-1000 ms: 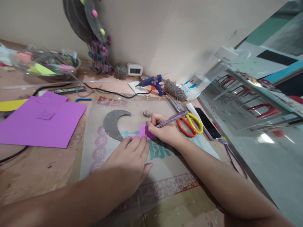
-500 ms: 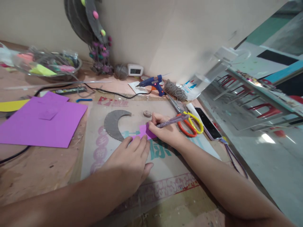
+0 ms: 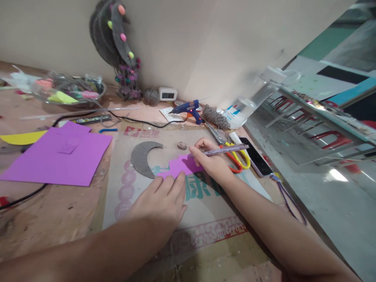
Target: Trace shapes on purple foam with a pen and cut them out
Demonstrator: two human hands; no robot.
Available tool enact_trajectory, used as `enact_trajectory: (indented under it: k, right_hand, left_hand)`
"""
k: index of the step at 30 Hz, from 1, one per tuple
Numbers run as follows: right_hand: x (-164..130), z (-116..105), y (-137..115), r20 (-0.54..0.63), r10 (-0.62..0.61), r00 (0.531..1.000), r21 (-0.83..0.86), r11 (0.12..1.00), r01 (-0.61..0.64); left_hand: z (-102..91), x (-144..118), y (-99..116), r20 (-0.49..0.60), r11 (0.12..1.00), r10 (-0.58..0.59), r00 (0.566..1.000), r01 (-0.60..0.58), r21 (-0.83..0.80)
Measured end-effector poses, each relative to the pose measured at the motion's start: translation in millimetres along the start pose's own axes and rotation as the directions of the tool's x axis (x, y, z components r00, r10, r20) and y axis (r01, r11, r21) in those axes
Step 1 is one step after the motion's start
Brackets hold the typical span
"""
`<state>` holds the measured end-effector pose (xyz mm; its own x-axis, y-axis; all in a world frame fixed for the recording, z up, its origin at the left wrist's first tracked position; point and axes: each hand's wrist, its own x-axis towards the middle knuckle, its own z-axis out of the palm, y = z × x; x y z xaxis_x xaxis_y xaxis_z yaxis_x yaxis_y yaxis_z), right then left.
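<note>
My left hand [image 3: 161, 197] lies with its fingers flat over the near edge of a small purple paper piece [image 3: 185, 166], its fingertips on the paper. A slim pen [image 3: 226, 149] is gripped between the thumb and fingers of my right hand [image 3: 209, 156], at the paper's right end; its tip is too small to place exactly. To the left of the paper rests a grey felt crescent [image 3: 141, 158] with a thread-like edge. Just above the paper sits a small greyish oval lump [image 3: 182, 145]. Scissors [image 3: 237, 157] with orange and yellow handles lie beside my right hand.
A large purple sheet [image 3: 58, 162] lies left on a yellow one. Behind are a blue glue gun [image 3: 188, 109] with cable, grey yarn [image 3: 216, 116], a white clock [image 3: 167, 94] and a full bowl [image 3: 101, 92]. A phone [image 3: 257, 156] lies near the right table edge.
My right hand has slid a little rightward with the pen, which now lies flatter. More of the small purple paper shows. The camera view has shifted slightly.
</note>
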<state>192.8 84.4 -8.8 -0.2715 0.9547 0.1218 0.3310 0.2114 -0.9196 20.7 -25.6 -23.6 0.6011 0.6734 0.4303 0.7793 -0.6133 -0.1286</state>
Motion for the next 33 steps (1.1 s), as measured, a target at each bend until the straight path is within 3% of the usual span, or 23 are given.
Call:
enact_trajectory:
  k: [7,10,12,13,17,20,23,25,28,33]
  right_hand:
    - [4,-7,-3,-0.066,-0.021,0.998,0.101,0.995,0.028]
    - [3,-6,0,0.105,0.028,0.994,0.314,0.948,-0.06]
    - [2,-2,2,0.287,0.064,0.956,0.435,0.88,-0.19]
    - [1,0,4,0.322,0.059,0.945,0.462,0.861,-0.212]
    - [2,2,8,0.232,-0.013,0.973,0.48,0.871,-0.103]
    - [3,-2,9,0.177,-0.035,0.984,0.395,0.918,-0.038]
    - [2,-4,7,0.034,-0.046,0.998,0.105,0.994,0.042]
    - [2,-2,6,0.035,-0.005,0.999,-0.043,0.999,0.007]
    - [2,2,9,0.076,0.025,0.997,-0.083,0.996,-0.018]
    - [4,4,17,0.031,-0.004,1.0,-0.182,0.983,0.01]
  left_hand:
    - [8.5,-5,1,0.036,0.997,0.03,0.999,-0.028,-0.068]
    - [12.2,-6,2,0.036,0.994,-0.007,0.999,0.011,-0.111]
    - [12.1,-5,1,0.046,0.993,0.001,0.999,0.004,-0.122]
    - [11.5,-4,1,0.05,0.992,0.009,0.999,-0.003,-0.123]
    - [8.7,-1,0,0.058,0.992,0.01,0.998,-0.003,-0.13]
    - [8.5,-1,0,0.056,0.992,0.014,0.998,-0.007,-0.126]
    - [9.3,-3,1,0.042,0.994,0.019,0.999,-0.015,-0.108]
    - [9.6,-4,1,0.034,0.995,0.018,0.999,-0.014,-0.096]
    - [8.9,-4,0,0.032,0.996,0.024,0.999,-0.021,-0.092]
    - [6.3,0,-2,0.048,0.994,0.026,0.999,-0.021,-0.104]
